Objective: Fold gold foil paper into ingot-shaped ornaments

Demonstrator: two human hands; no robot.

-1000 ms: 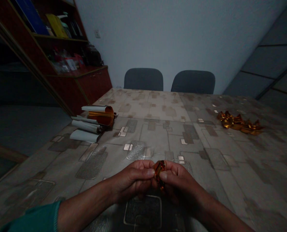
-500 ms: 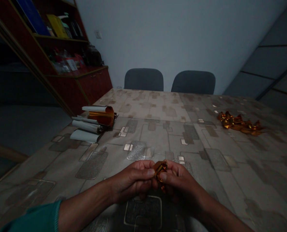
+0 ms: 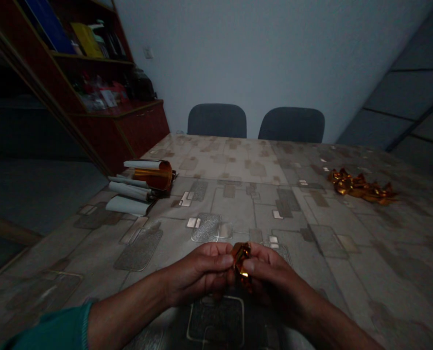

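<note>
Between my two hands is a small folded piece of shiny gold foil paper (image 3: pixel 242 253), held just above the near part of the table. My left hand (image 3: pixel 205 270) pinches its left side with thumb and fingers. On the right side, my right hand (image 3: pixel 270 270) grips it, the thumb pressed on the front. Part of the foil and several fingertips are hidden behind the thumbs. Farther off to the right lies a cluster of folded gold foil pieces (image 3: pixel 360 187). A stack of curled sheets (image 3: pixel 152 177), gold on one face and pale on the other, rests at the left.
A patterned cloth covers the table (image 3: pixel 238 204). Two dark chairs (image 3: pixel 216 120) stand behind its far edge, against a pale wall. At the left rises a reddish wooden cabinet (image 3: pixel 129 126) with various items on its shelves.
The gold foil piece has turned slightly between my fingers and shows more of its shiny front. My right thumb has shifted a little; both arms stay almost still.
</note>
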